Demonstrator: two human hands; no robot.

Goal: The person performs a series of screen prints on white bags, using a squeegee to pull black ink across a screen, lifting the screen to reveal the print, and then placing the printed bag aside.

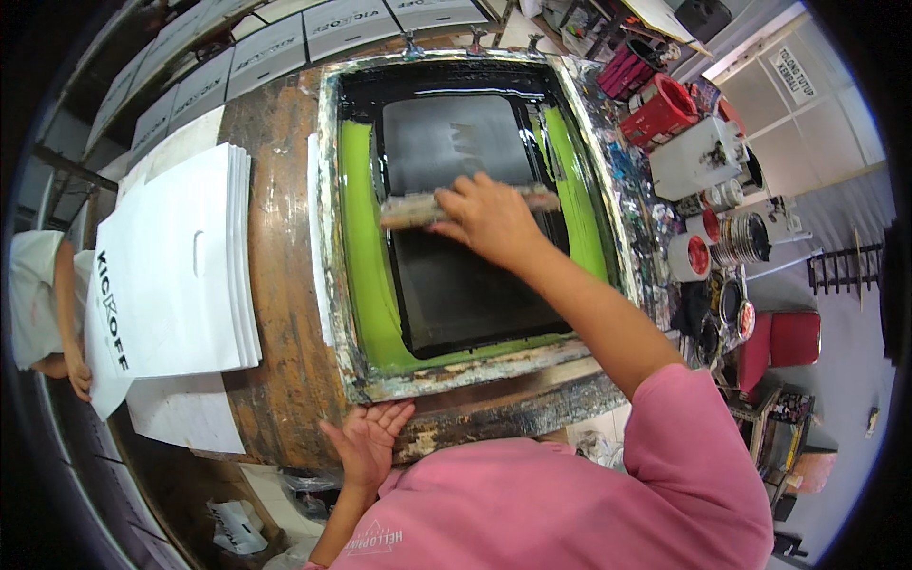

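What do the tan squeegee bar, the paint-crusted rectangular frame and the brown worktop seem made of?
Tan squeegee bar: probably wood, matte, tan through greyish smudges. Paint-crusted rectangular frame: wood or metal, unclear; rough paint hides it. Brown worktop: likely worn wood, streaky and stained.

squeegee [408, 211]: long pale bar, dark-stained, set crosswise, clasped by right hand [486, 220], ends jutting left and right of grip | screen frame [475, 374]: paint-crusted, lying flat, surrounding grip | mesh [366, 275]: green margins either side of grip, black-inked middle below, glossy ink beyond
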